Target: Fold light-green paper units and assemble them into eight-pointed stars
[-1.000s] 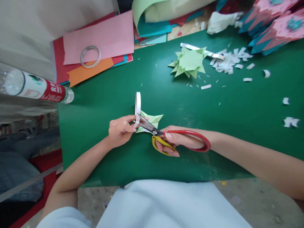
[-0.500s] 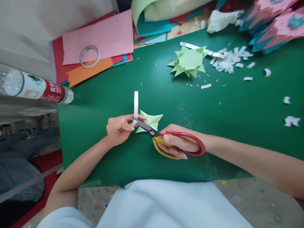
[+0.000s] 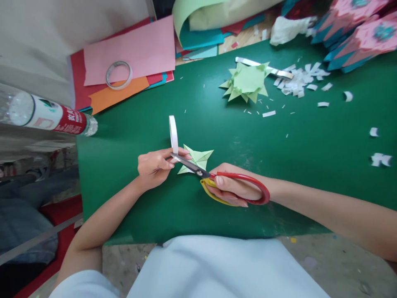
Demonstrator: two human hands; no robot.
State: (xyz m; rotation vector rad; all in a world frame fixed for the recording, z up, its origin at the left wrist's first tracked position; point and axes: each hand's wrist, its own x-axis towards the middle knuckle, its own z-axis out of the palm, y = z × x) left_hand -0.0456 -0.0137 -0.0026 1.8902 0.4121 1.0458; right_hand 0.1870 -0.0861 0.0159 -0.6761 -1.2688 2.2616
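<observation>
In the head view, my left hand (image 3: 155, 166) pinches a narrow white strip (image 3: 173, 133), which stands up curved from between the fingers. My right hand (image 3: 231, 184) grips scissors (image 3: 198, 170) with one red and one yellow handle. Their blades lie across the strip at my left fingertips and look nearly closed. Under the blades and fingertips, a folded green paper star (image 3: 201, 158) rests on the green table; part of it is covered. Farther back lies a larger spiky green paper piece (image 3: 248, 80).
At the back left a tape roll (image 3: 119, 75) lies on coloured paper sheets (image 3: 130, 49), with a bottle (image 3: 49, 111) nearby. A heap of white paper bits (image 3: 299, 80) and pink-and-blue paper pieces (image 3: 366, 39) are at the right. A person's leg (image 3: 27, 227) shows at left.
The scissor blades have closed further on the white strip, and the yellow handle has drawn nearer the red one. The strip's upper end has tipped to the left.
</observation>
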